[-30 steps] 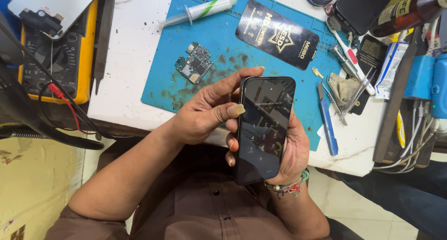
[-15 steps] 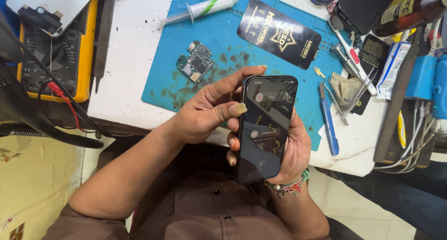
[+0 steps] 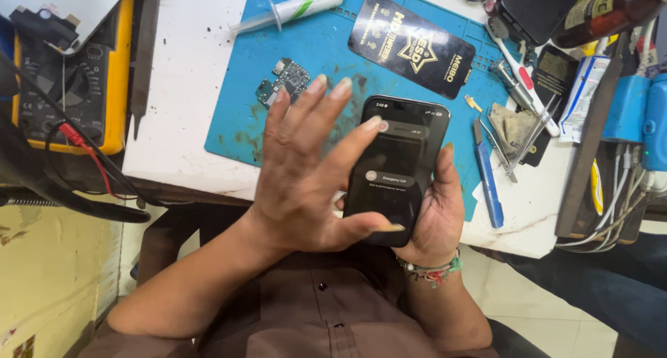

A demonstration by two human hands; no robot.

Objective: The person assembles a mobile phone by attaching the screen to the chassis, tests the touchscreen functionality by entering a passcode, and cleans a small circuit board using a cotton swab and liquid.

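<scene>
One phone (image 3: 396,170) between both hands' fingers (image 3: 347,139).

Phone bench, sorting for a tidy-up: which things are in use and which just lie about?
In use: black phone, cradled in right hand, left hand touching its screen.

Lying about: syringe, small circuit board, blue mat, yellow multimeter, tweezers.

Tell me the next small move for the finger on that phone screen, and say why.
Probably slide the left hand fingertip sideways along the upper slider bar. The phone, cradled in the right hand, shows a lit screen with a slider bar near the top and a second button below it, and one finger already rests on the bar's left end, the other fingers spread clear.
</scene>
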